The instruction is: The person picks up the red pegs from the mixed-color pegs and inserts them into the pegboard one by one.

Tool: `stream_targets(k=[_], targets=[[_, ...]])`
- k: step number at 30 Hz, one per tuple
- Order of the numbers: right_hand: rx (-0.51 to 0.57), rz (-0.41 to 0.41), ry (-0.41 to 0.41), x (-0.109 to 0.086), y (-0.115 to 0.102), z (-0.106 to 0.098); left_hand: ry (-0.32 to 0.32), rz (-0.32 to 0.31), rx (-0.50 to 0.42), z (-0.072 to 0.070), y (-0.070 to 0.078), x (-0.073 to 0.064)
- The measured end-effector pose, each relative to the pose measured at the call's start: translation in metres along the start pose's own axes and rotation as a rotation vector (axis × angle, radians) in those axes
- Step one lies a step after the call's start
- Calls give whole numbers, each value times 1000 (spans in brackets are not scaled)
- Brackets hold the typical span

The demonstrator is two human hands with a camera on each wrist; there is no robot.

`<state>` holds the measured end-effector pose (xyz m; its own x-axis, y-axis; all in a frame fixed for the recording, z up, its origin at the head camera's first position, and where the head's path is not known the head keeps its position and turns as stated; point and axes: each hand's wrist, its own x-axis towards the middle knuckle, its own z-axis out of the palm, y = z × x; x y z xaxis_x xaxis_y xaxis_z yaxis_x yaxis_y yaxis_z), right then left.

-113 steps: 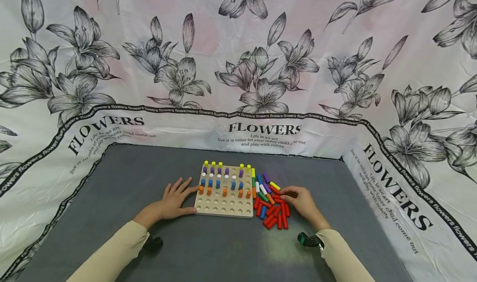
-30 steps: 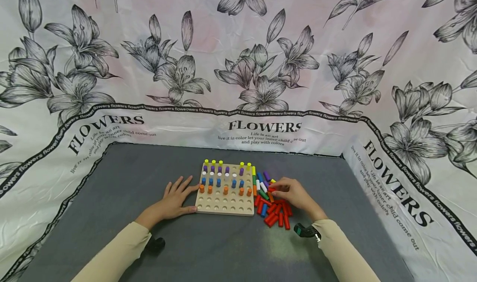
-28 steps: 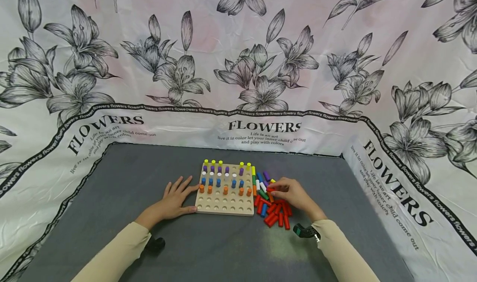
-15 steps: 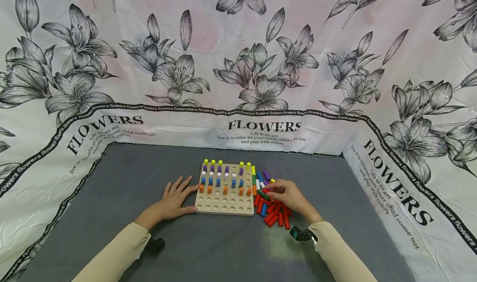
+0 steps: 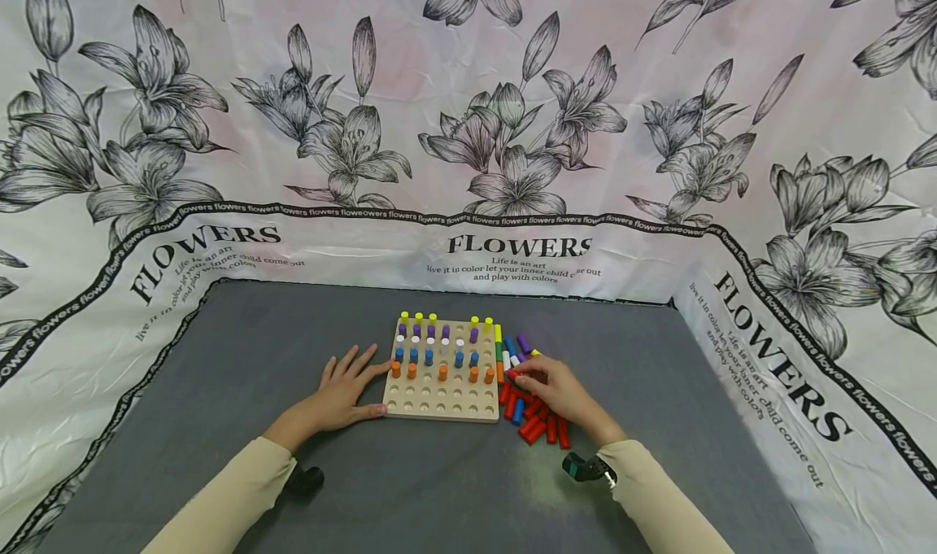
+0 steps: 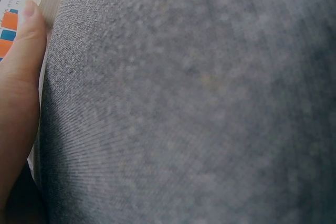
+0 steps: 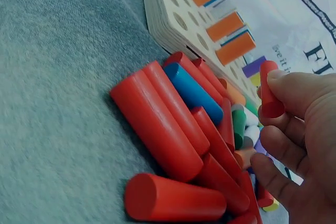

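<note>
A wooden pegboard [image 5: 439, 410] lies on the table, with yellow, purple, white, blue and orange pegs upright in its rows. The two rows of holes closest to me hold no pegs. Against the board's left edge rests my left hand [image 5: 340, 395], fingers spread; the left wrist view shows the thumb [image 6: 29, 40] along the board's side. My right hand [image 5: 560, 391] hovers over the loose pegs just right of the board. Between thumb and index finger it pinches a red peg [image 7: 270, 90], clear of the pile in the right wrist view.
Loose pegs lie heaped beside the board's right edge, mostly red pegs [image 7: 157, 129], with a blue peg [image 7: 194, 93] and some green, white, purple and orange ones among them. A grey cloth [image 5: 410, 489] covers the table. Flower-printed fabric [image 5: 512, 269] stands behind.
My right hand has moved from the pile's right side leftward toward the board, and now carries a red peg. The left hand stays at the board's edge.
</note>
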<state>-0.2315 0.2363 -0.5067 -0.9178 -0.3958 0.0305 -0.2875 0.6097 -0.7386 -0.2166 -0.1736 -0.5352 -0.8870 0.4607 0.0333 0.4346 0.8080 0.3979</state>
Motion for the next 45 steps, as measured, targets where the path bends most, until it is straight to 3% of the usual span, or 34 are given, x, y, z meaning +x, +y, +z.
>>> stream_targets(k=[11, 20, 32, 45], targets=[[26, 13, 39, 0, -5, 9, 51, 58, -24, 4, -4, 0], [51, 29, 59, 3, -6, 16, 7, 14, -4, 0, -1, -1], [44, -3, 94, 7, -12, 22, -2, 10, -5, 3, -3, 1], [133, 3, 118, 9, -12, 31, -4, 7, -6, 2, -2, 0]])
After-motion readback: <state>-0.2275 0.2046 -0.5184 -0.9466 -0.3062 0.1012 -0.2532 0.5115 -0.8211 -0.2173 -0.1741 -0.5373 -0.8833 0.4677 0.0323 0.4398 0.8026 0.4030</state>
